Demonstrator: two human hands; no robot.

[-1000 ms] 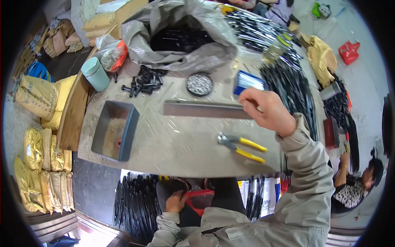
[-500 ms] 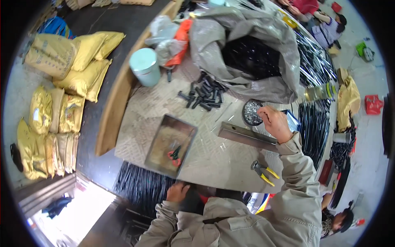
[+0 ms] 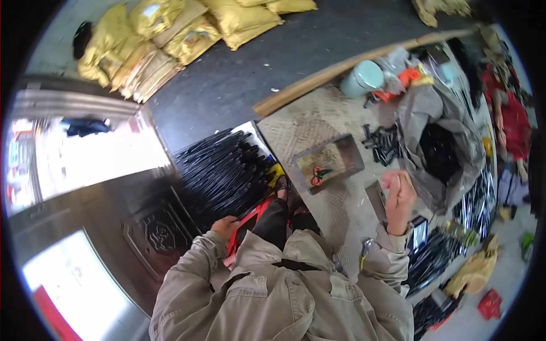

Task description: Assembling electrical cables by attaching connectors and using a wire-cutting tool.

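My right hand (image 3: 400, 196) is raised over the table with its fingers curled closed. What they hold, if anything, is hidden and slightly blurred. Beside it a metal bar (image 3: 375, 201) lies partly covered by the hand. The round dish of small metal pieces cannot be made out now. Pliers with yellow handles (image 3: 364, 250) show in part next to my right sleeve. Low on the left, my left hand (image 3: 226, 226) is beside a red edge (image 3: 248, 217), near a large bundle of long thin black rods (image 3: 222, 176); its fingers are too unclear to read.
On the table (image 3: 335, 219) stands a rectangular tray (image 3: 343, 157) holding red-handled scissors (image 3: 319, 175). Short black pieces (image 3: 383, 144) lie beside a grey sack (image 3: 418, 116) with dark contents. Behind are a pale green bucket (image 3: 363, 78) and a wooden rail (image 3: 318, 85). Yellow sacks (image 3: 242, 23) are stacked far left.
The view has swung left, bringing the rod bundle and door into fuller sight. My right hand has come away from the dish of metal pieces. My left hand has moved toward the rods.
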